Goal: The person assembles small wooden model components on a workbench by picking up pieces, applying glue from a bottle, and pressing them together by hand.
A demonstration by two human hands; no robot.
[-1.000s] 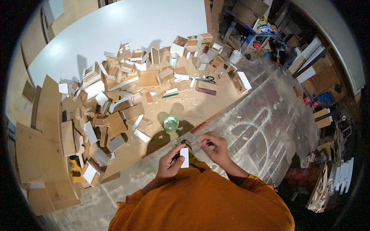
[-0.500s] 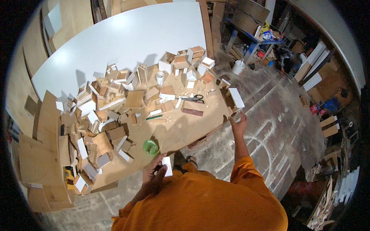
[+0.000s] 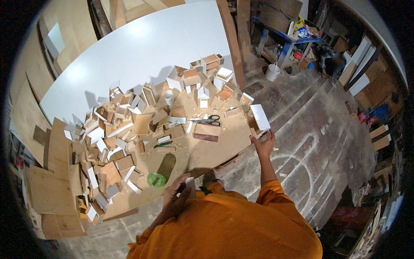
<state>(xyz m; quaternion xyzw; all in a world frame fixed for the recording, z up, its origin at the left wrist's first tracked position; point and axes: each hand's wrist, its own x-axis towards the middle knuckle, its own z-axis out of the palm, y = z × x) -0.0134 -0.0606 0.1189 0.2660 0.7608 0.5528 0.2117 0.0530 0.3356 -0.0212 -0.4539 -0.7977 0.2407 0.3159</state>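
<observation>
My left hand is closed around a small white-faced board piece, held close to my body at the table's front edge. Out at the right corner of the table, my right hand grips the near end of a small wooden box with a white face. Its fingers are partly hidden behind the box. A green transparent jar stands on the table next to my left hand. Black-handled scissors lie near a reddish-brown block.
Many small wooden and white offcuts and boxes crowd the table's left and far sides, around a white cup. A large white panel lies behind. A white bucket stands on the floor; beyond it, a person is low down.
My view has shifted, so the table contents appear further left and lower. The white-faced box has moved slightly with my right hand. The piece in my left hand has turned, showing less of its white face.
</observation>
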